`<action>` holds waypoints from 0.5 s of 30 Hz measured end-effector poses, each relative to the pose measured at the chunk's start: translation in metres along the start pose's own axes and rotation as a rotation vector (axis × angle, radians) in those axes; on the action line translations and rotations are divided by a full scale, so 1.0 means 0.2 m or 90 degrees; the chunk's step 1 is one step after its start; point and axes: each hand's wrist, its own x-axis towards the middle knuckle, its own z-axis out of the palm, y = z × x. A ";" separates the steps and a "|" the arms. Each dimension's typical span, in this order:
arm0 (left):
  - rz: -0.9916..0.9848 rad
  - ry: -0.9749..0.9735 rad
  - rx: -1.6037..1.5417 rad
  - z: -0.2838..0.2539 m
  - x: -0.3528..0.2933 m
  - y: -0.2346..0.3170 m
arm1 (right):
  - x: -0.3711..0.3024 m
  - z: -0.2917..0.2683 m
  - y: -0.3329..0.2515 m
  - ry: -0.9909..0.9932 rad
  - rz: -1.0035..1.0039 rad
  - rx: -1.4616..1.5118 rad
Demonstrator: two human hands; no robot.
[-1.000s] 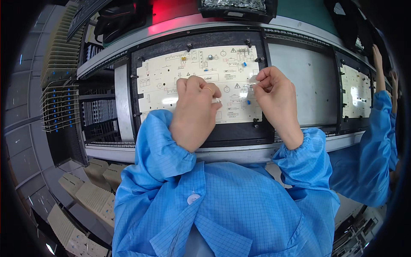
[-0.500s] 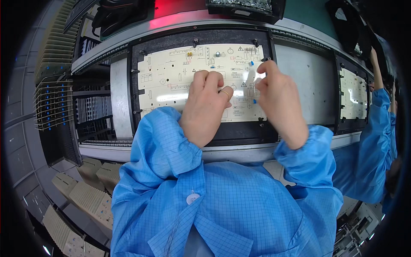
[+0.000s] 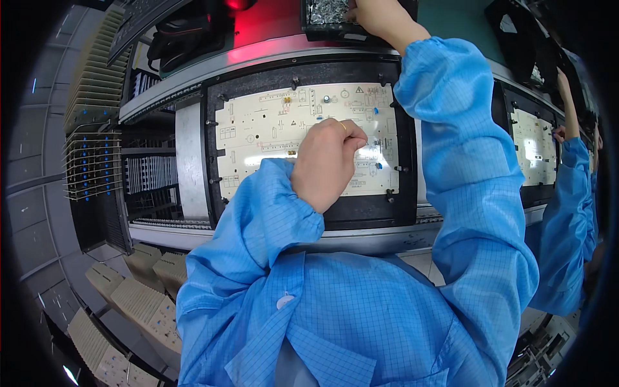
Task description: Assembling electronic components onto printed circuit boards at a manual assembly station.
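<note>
A cream printed circuit board (image 3: 248, 174) lies in a black frame (image 3: 258, 72) with pegs around its edge. My left hand (image 3: 325, 161) is over the right half of the board, thumb and fingers pinched together; anything between them is too small to make out. My right hand (image 3: 382, 18) reaches to a black bin (image 3: 342, 37) of small shiny silvery parts (image 3: 327, 11) beyond the frame. Its fingers curl down at the parts, their tips partly hidden. Small blue components (image 3: 378, 166), a round capacitor (image 3: 327, 99) and yellow components (image 3: 287, 100) stand on the board.
Metal rails (image 3: 271, 53) run along the far and near sides of the frame. At the right, another person's hand (image 3: 560, 133) is beside a second framed board (image 3: 532, 155). Racks of boards (image 3: 93, 161) stand at the left, with more stacked boards (image 3: 138, 297) at lower left.
My right hand has gone from the board's right edge up to the bin of silvery parts. My left hand has shifted slightly right, its fingers now pinched. The view has moved slightly.
</note>
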 end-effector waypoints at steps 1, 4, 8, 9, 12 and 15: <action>-0.006 0.002 0.005 0.00 0.00 0.00 | -0.02 -0.01 -0.04 -0.001 -0.002 0.007; -0.071 -0.012 0.033 0.00 0.03 0.05 | -0.08 -0.08 -0.12 0.047 0.021 0.095; -0.112 -0.045 0.022 0.02 0.07 0.08 | -0.10 -0.07 -0.15 0.230 -0.005 0.143; -0.111 -0.037 0.020 0.02 0.07 0.08 | -0.10 -0.05 -0.13 0.244 -0.012 0.145; -0.093 -0.031 -0.007 0.05 0.08 0.08 | -0.10 -0.04 -0.12 0.272 -0.021 0.157; -0.068 -0.046 0.011 0.07 0.09 0.08 | -0.13 -0.08 -0.11 0.296 -0.031 0.224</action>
